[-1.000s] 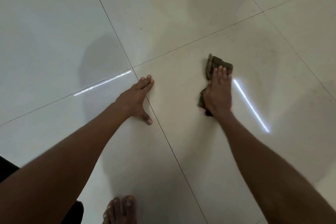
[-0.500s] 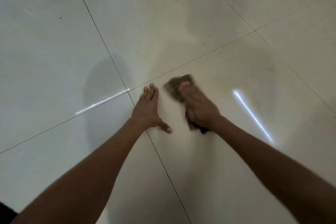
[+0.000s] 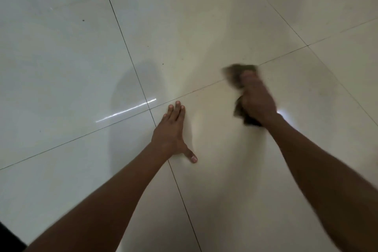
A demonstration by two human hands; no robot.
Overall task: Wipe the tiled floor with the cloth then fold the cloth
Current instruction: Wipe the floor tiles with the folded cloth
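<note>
A dark brown cloth (image 3: 233, 74) lies bunched on the pale glossy tiled floor (image 3: 204, 26), right of centre. My right hand (image 3: 256, 98) presses down on it, palm over most of the cloth; the hand and cloth are motion-blurred. Cloth shows beyond my fingertips and at the heel of the hand. My left hand (image 3: 172, 129) rests flat on the floor to the left, fingers together, thumb spread, holding nothing. It sits beside a crossing of grout lines.
Dark grout lines (image 3: 122, 37) cross the floor diagonally. A bright streak of reflected light (image 3: 126, 110) lies left of my left hand and another glints by my right wrist. Small dark specks (image 3: 83, 20) dot the far tiles.
My right hand has swept the cloth from near my left hand to the right and farther away. The left hand stays planted. The camera view has shifted slightly.
</note>
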